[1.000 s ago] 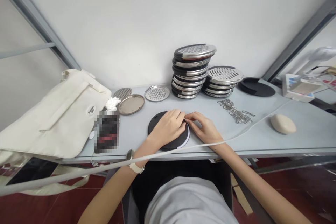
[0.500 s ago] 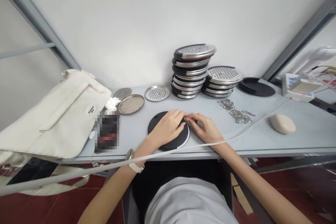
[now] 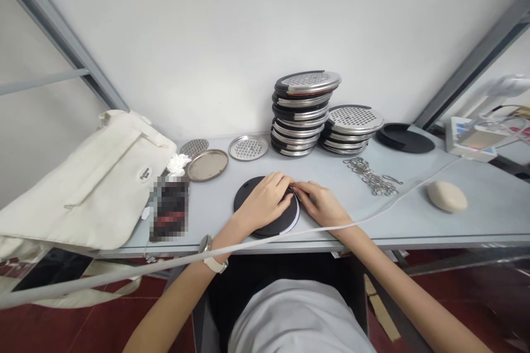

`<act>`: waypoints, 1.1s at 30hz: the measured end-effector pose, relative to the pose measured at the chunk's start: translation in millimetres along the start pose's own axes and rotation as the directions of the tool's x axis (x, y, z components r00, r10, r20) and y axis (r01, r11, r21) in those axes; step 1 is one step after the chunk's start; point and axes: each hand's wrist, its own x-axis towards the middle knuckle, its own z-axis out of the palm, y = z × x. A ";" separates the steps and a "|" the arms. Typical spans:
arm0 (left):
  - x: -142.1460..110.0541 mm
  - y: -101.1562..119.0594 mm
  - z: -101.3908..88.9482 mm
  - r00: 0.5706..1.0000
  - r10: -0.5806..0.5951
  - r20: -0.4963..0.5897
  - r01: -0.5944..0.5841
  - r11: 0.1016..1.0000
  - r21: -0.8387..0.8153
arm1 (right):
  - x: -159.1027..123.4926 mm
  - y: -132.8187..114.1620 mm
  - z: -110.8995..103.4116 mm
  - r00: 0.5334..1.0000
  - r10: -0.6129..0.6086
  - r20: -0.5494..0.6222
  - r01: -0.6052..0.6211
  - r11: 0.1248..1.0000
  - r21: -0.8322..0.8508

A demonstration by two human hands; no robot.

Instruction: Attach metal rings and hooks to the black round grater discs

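A black round disc (image 3: 273,227) with a white strip along its right edge lies near the table's front. Over its upper right part bends my left hand (image 3: 267,201), fingers closed on the far edge and thumb on top. My right hand (image 3: 321,203) pinches at the same edge, its fingertips meeting those of the left. A glint of a small metal clip (image 3: 291,189) shows between the fingertips; its shape is mostly hidden. To the right lies a pile of similar-looking wire clips (image 3: 370,177).
Behind stand a tall stack of metal grater discs (image 3: 302,116) and a shorter stack (image 3: 354,129). A black holder (image 3: 408,138) and beige lump (image 3: 447,196) lie right. Left are loose metal discs (image 3: 248,148) and a cream bag (image 3: 116,176). A white cable (image 3: 323,229) crosses in front.
Both hands stay at the disc's upper right edge. My right fingers have shifted slightly against the left fingertips, and the small metal clip shows less clearly. Everything else keeps its place.
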 end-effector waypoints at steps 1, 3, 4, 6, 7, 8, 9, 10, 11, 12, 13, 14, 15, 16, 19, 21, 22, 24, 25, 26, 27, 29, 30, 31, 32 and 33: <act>0.0 -0.2 0.3 1.000 -0.001 -0.001 0.001 1.000 -0.002 | 0.0 0.2 -0.2 1.000 0.001 0.002 -0.001 1.000 0.004; -0.1 -0.7 0.9 1.000 -0.005 -0.006 0.005 1.000 -0.003 | 0.1 0.4 -0.9 1.000 0.005 0.001 -0.005 1.000 0.020; -0.2 -0.9 1.2 1.000 -0.006 -0.008 0.006 1.000 -0.003 | 0.3 0.3 -1.4 1.000 0.008 0.000 -0.008 1.000 0.027; -0.4 -1.3 1.9 1.000 -0.009 -0.012 0.009 1.000 -0.005 | 0.6 -0.2 -2.1 1.000 0.011 0.005 -0.012 0.999 0.040; -0.6 -1.4 2.2 1.000 -0.010 -0.014 0.010 1.000 -0.006 | 0.8 -0.5 -2.4 1.000 0.014 0.010 -0.014 0.999 0.043; -0.7 -1.5 2.5 1.000 -0.011 -0.015 0.011 1.000 -0.008 | 0.8 -1.0 -2.6 1.000 0.017 0.016 -0.017 0.999 0.043; -0.8 -1.6 2.8 1.000 -0.011 -0.016 0.011 1.000 -0.010 | 0.8 -1.4 -2.7 1.000 0.019 0.022 -0.020 0.999 0.042; -0.9 -1.7 3.1 1.000 -0.010 -0.016 0.010 1.000 -0.012 | 0.7 -2.0 -2.7 0.999 0.021 0.028 -0.023 0.999 0.038; -1.0 -1.8 3.2 1.000 -0.008 -0.017 0.008 1.000 -0.013 | 0.5 -2.5 -2.8 0.999 0.022 0.032 -0.023 0.999 0.035; -1.1 -1.9 3.3 1.000 -0.004 -0.017 0.004 1.000 -0.015 | 0.3 -3.2 -2.8 0.999 0.021 0.034 -0.022 0.999 0.032; -1.1 -1.9 3.4 1.000 0.001 -0.017 -0.001 1.000 -0.017 | 0.1 -3.8 -2.8 0.999 0.019 0.035 -0.020 0.999 0.030; -1.0 -2.0 3.3 1.000 0.007 -0.016 -0.007 1.000 -0.019 | -0.1 -4.4 -2.9 0.999 0.018 0.035 -0.019 0.999 0.026; -1.0 -2.1 3.2 1.000 0.012 -0.015 -0.012 1.000 -0.021 | -0.3 -5.0 -3.0 0.999 0.019 0.035 -0.020 1.000 0.018; -0.9 -2.1 3.0 1.000 0.015 -0.014 -0.015 1.000 -0.023 | -0.4 -5.6 -3.2 0.999 0.023 0.037 -0.023 1.000 0.009; -0.6 -1.9 2.4 1.000 0.013 -0.009 -0.013 1.000 -0.028 | -0.5 -7.5 -4.1 0.998 0.033 0.049 -0.032 0.999 -0.018; -0.5 -1.6 2.1 1.000 0.008 -0.007 -0.008 1.000 -0.028 | -0.5 -8.6 -4.6 0.998 0.032 0.055 -0.031 0.999 -0.016; -0.5 -1.4 2.0 1.000 0.006 -0.007 -0.006 1.000 -0.027 | -0.5 -9.0 -4.8 0.998 0.030 0.054 -0.029 0.999 -0.014; -0.5 -1.1 2.0 1.000 0.003 -0.011 -0.003 1.000 -0.025 | -0.5 -9.6 -4.7 0.998 0.025 0.052 -0.024 1.000 -0.016; -0.5 -1.0 2.0 1.000 0.001 -0.012 -0.001 1.000 -0.024 | -0.4 -9.7 -4.6 0.998 0.023 0.052 -0.022 1.000 -0.019; -0.5 -0.9 2.0 1.000 0.000 -0.013 0.000 1.000 -0.023 | -0.4 -9.7 -4.3 0.998 0.021 0.051 -0.019 1.000 -0.023; -0.5 -0.9 2.1 1.000 0.000 -0.013 0.000 1.000 -0.022 | -0.4 -9.5 -4.0 0.998 0.018 0.052 -0.017 1.000 -0.024; -0.5 -0.9 2.1 1.000 0.002 -0.011 -0.002 1.000 -0.022 | -0.5 -8.9 -3.1 0.998 0.015 0.056 -0.014 1.000 -0.024; -0.4 -1.0 2.1 1.000 0.003 -0.010 -0.004 1.000 -0.023 | -0.6 -8.4 -2.7 0.998 0.016 0.057 -0.015 1.000 -0.022; -0.4 -1.0 2.1 1.000 0.005 -0.011 -0.005 1.000 -0.024 | -0.8 -7.8 -2.3 0.998 0.017 0.059 -0.016 1.000 -0.020; -0.4 -1.1 2.1 1.000 0.006 -0.011 -0.006 1.000 -0.027 | -1.0 -7.1 -1.9 0.998 0.018 0.060 -0.017 1.000 -0.018; -0.4 -1.2 2.1 1.000 0.006 -0.013 -0.007 1.000 -0.030 | -1.2 -6.5 -1.6 0.998 0.017 0.061 -0.017 1.000 -0.015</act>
